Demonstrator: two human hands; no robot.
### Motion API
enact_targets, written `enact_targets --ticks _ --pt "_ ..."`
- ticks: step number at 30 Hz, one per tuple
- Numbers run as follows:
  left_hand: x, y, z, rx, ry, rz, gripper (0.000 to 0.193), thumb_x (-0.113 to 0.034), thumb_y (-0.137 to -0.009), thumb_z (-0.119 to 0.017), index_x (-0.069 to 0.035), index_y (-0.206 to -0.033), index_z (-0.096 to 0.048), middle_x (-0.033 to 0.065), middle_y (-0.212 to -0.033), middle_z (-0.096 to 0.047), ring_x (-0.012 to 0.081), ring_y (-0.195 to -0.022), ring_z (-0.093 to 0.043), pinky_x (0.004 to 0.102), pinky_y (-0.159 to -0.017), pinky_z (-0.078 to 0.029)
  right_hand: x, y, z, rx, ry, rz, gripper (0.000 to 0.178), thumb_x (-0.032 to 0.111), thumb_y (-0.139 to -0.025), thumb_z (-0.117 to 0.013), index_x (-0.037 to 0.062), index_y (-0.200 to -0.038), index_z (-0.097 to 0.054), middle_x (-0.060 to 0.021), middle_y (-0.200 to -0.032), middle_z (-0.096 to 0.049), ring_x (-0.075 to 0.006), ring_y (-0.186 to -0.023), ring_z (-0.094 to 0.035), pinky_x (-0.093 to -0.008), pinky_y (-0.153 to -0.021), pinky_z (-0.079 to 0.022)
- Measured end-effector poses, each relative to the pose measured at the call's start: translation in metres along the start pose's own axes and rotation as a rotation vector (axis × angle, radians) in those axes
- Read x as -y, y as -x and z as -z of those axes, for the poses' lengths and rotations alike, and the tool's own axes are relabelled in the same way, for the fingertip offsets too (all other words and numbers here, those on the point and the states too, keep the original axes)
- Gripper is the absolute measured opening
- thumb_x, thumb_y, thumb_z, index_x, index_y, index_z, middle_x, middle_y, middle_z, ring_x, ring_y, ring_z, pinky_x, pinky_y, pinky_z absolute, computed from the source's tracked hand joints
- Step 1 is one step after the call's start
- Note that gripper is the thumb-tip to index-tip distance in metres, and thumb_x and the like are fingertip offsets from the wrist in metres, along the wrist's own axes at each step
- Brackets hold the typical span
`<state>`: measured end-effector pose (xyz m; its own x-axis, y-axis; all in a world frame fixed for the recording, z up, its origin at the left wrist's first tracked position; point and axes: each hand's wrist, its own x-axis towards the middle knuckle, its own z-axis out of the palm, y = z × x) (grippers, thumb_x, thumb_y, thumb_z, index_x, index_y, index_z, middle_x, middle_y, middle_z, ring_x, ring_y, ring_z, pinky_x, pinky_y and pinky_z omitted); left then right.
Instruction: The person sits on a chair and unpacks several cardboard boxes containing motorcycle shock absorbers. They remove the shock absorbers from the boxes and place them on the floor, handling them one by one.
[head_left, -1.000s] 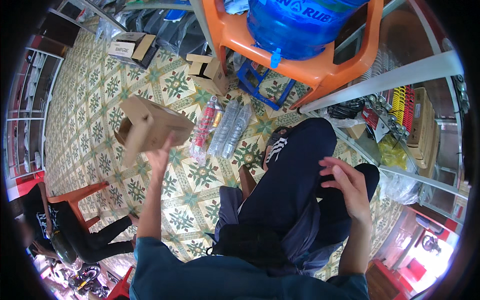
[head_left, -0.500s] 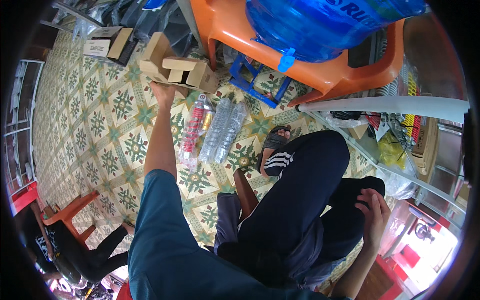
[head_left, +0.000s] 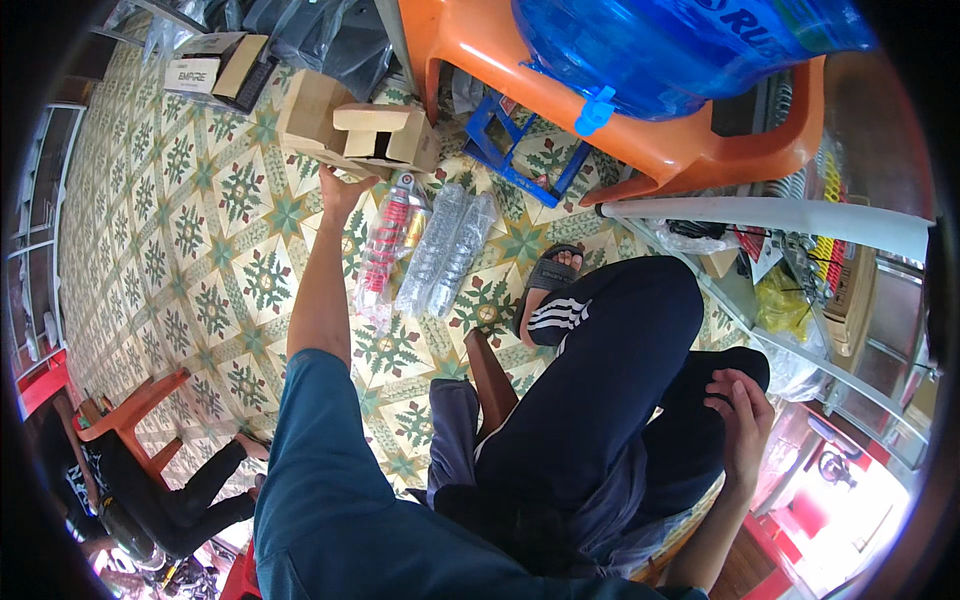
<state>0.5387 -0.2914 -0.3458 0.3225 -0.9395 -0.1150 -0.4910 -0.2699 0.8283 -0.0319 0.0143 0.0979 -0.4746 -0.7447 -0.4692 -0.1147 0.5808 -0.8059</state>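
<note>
My left arm reaches forward to an opened brown cardboard box [head_left: 312, 112] on the patterned tile floor. At the box's near edge, my left hand [head_left: 345, 192] grips it, with the fingertips partly hidden by the cardboard. Just right of that hand lies a red-spring shock absorber [head_left: 385, 245] in clear plastic, with a gold canister [head_left: 415, 228] beside it. Another pair of spring-shaped parts [head_left: 447, 250] lies alongside, wrapped in bubble wrap. My right hand [head_left: 742, 420] hovers by my right knee, empty, its fingers loosely bent and apart.
An orange plastic chair [head_left: 620, 150] bearing a large blue water jug [head_left: 660, 60] stands ahead, above a small blue frame [head_left: 520, 150]. Another box [head_left: 215, 75] sits far left. A metal shelf rail [head_left: 780, 222] with packed parts runs along the right. Someone in black [head_left: 180, 490] sits lower left.
The cardboard box has tipped slightly, its tall left part now lower, and my left hand has shifted a little to the right along its edge. My right hand has barely moved.
</note>
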Motion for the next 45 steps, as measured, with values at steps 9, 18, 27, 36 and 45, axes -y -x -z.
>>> enact_targets --ticks 9,18,27,36,45 --pt "-0.044 0.047 0.041 0.029 -0.012 0.126 0.138 -0.032 -0.051 -0.107 0.007 -0.154 -0.023 0.0230 -0.148 -0.046 0.0326 -0.137 -0.049 0.0439 -0.117 -0.042 -0.011 0.009 0.020 -0.040 0.002 0.006 0.032 0.018 -0.107 -0.060 -0.0073 -0.125 -0.068 -0.0187 -0.118 -0.073 -0.0217 -0.101 -0.071 -0.0346 -0.086 -0.060" --pt "-0.038 0.089 0.091 0.187 0.117 0.207 0.131 -0.035 -0.075 -0.095 -0.004 -0.167 -0.006 0.0206 -0.159 -0.038 0.0360 -0.142 -0.047 0.0477 -0.115 -0.042 -0.022 0.020 0.046 -0.092 -0.038 0.041 0.034 0.019 -0.108 -0.060 -0.0070 -0.128 -0.067 -0.0160 -0.121 -0.074 -0.0197 -0.103 -0.072 -0.0324 -0.088 -0.058" --pt "-0.147 0.202 0.112 0.229 0.196 0.206 0.106 -0.031 -0.090 -0.084 -0.006 -0.167 -0.015 0.0180 -0.163 -0.032 0.0301 -0.141 -0.048 0.0446 -0.115 -0.041 -0.045 -0.003 0.132 -0.537 0.029 0.242 0.040 0.022 -0.102 -0.069 -0.0055 -0.131 -0.066 -0.0134 -0.117 -0.075 -0.0161 -0.103 -0.071 -0.0319 -0.087 -0.057" --pt "-0.312 0.324 0.109 0.384 0.164 0.052 0.072 -0.027 -0.103 -0.068 -0.002 -0.161 -0.031 0.0182 -0.157 -0.043 0.0290 -0.138 -0.050 0.0425 -0.115 -0.041 -0.061 -0.141 0.270 -1.001 0.446 0.417 0.081 0.044 -0.086 -0.080 -0.0089 -0.141 -0.053 -0.0263 -0.132 -0.061 -0.0385 -0.120 -0.062 -0.0466 -0.101 -0.053" --pt "-0.373 0.366 0.097 0.439 -0.006 -0.148 0.069 -0.018 -0.103 -0.068 0.000 -0.159 -0.033 0.0198 -0.153 -0.049 0.0313 -0.130 -0.055 0.0424 -0.109 -0.048 -0.059 -0.243 0.278 -1.206 0.553 0.341 0.114 0.050 -0.070 -0.090 -0.0135 -0.147 -0.033 -0.0339 -0.140 -0.043 -0.0493 -0.128 -0.046 -0.0522 -0.106 -0.048"
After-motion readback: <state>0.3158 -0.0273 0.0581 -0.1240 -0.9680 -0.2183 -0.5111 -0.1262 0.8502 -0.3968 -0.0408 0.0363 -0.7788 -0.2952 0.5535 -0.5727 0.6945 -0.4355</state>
